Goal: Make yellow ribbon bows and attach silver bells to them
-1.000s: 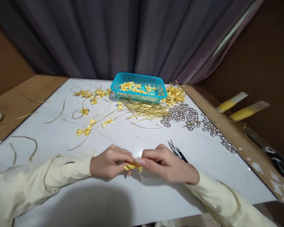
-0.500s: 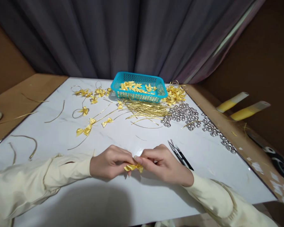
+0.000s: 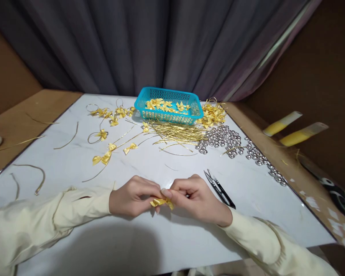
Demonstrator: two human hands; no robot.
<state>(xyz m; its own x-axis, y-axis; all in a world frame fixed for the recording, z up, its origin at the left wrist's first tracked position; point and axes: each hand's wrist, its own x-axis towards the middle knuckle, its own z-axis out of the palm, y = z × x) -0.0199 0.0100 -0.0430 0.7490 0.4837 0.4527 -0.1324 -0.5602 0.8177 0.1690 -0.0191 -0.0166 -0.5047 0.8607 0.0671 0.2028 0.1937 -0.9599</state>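
Note:
Low over the front of the white table, my left hand (image 3: 136,197) and my right hand (image 3: 194,199) meet, both closed on one yellow ribbon bow (image 3: 158,202). The bow's loop shows below the fingertips; its knot is partly covered by my right thumb. Whether a cord or a bell is pinched with it, I cannot tell. Black-handled thread snips (image 3: 220,189) lie just right of my right hand, blades pointing away. Beyond my hands are loose yellow bows (image 3: 130,148) and a bundle of gold cords (image 3: 178,133).
A blue perforated basket (image 3: 169,118) holding yellow bows stands at the back. Silver bells (image 3: 224,137) spread along the right side. A pile of yellow bows (image 3: 213,114) sits beside the basket. Cord pieces (image 3: 36,176) lie at the left. Two yellow-filled tubes (image 3: 303,135) are off to the right.
My right hand and forearm have shifted very slightly left. Both hands still pinch the bow, and everything else on the table lies as before.

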